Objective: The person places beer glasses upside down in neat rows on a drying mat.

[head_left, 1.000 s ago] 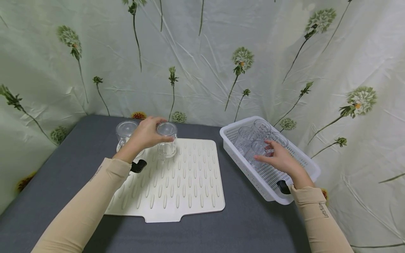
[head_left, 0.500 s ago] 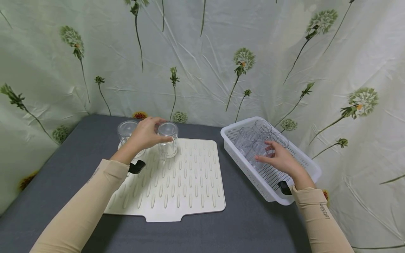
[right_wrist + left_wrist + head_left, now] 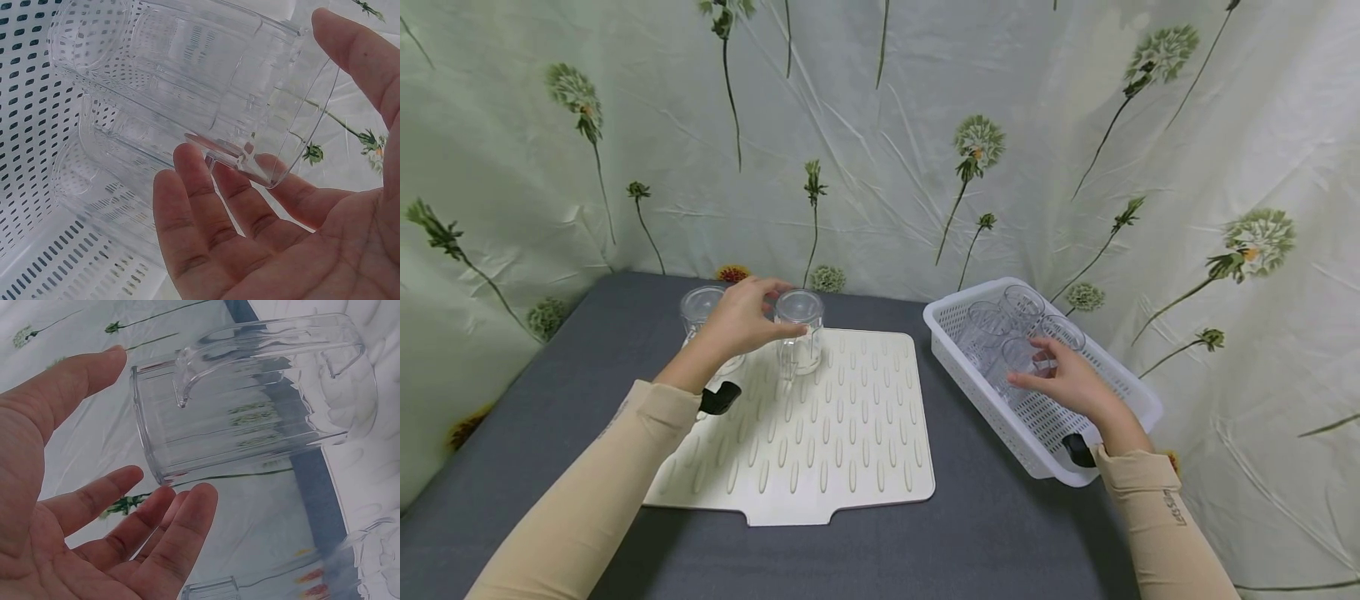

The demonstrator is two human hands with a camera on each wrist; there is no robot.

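Observation:
On the white drying mat (image 3: 820, 433), a clear glass mug (image 3: 799, 333) stands upside down, its handle (image 3: 275, 337) showing in the left wrist view. My left hand (image 3: 741, 321) is around the mug's base end, thumb and fingers spread and apart from the glass. A second upturned glass (image 3: 702, 307) is partly hidden behind that hand. In the white basket (image 3: 985, 417), my right hand (image 3: 1067, 379) is around the rim end of a clear glass (image 3: 206, 81). Its thumb lies close to the rim and its fingers are along the side, loosely bent; firm contact is not visible.
Several more clear glasses (image 3: 1022, 304) stand close together in the perforated basket, at its far end. A dark grey cloth (image 3: 880, 558) covers the table. Behind it hangs a pale curtain (image 3: 880, 183) printed with dandelions.
My left hand has drawn slightly left from the mug, which stays on the mat. My right hand has shifted slightly right and down at the glass in the basket.

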